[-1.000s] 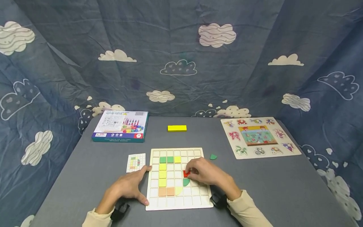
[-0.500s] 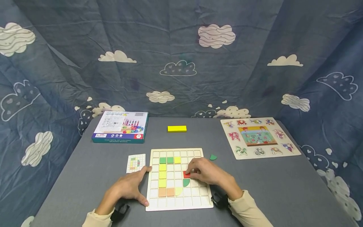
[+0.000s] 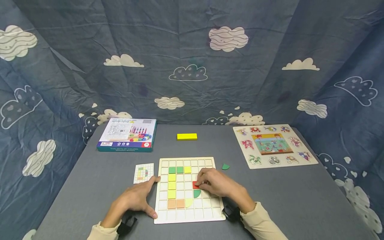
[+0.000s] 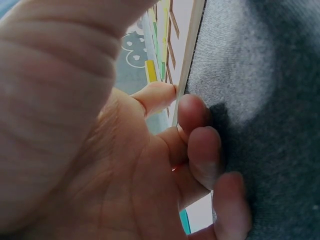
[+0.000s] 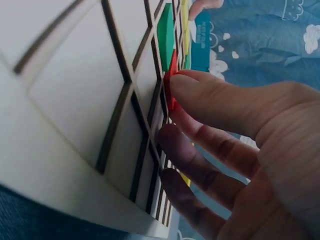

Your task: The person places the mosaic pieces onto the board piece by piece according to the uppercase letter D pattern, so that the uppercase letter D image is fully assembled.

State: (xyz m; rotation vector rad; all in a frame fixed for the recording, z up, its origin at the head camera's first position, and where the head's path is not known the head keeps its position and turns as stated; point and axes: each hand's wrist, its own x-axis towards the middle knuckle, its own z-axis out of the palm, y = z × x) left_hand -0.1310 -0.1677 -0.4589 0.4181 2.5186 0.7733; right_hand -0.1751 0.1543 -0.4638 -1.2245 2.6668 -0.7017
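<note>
A pale wooden grid board lies flat on the table with coloured tiles in some cells. My right hand is over its right half, pinching a red square tile between thumb and index finger. In the right wrist view the thumb tip covers part of the red tile. Just below it sits a green quarter-round tile. Green, yellow and orange tiles run along the top, left and bottom of the pattern. My left hand rests at the board's left edge, thumb and fingers spread and touching it.
A small pattern card lies left of the board. One loose green quarter-round tile lies to its right. Farther back are a boxed toy set, a yellow block and an animal puzzle board.
The red tile has shifted slightly left within its place above the green quarter-round tile, with my right fingers on it. My left hand stays at the board's edge.
</note>
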